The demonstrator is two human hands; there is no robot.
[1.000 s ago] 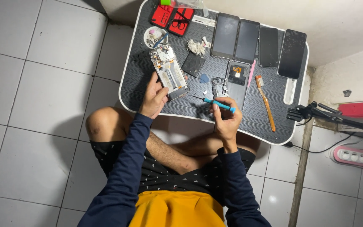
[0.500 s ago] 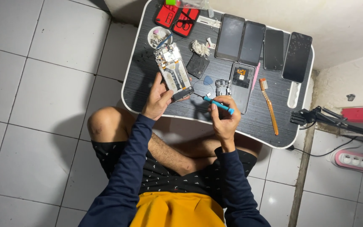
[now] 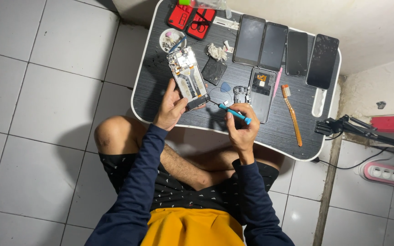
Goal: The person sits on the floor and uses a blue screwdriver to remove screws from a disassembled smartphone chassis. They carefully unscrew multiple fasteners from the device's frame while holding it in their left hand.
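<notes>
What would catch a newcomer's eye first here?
The opened phone on the dark lap table, steadied by the left hand, while the right hand holds a blue screwdriver beside it. Along the table's far edge lie four dark phones in a row.

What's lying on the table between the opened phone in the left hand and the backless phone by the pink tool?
In the head view, between the opened phone and the backless phone: a blue pick and a small metal frame part.
</notes>
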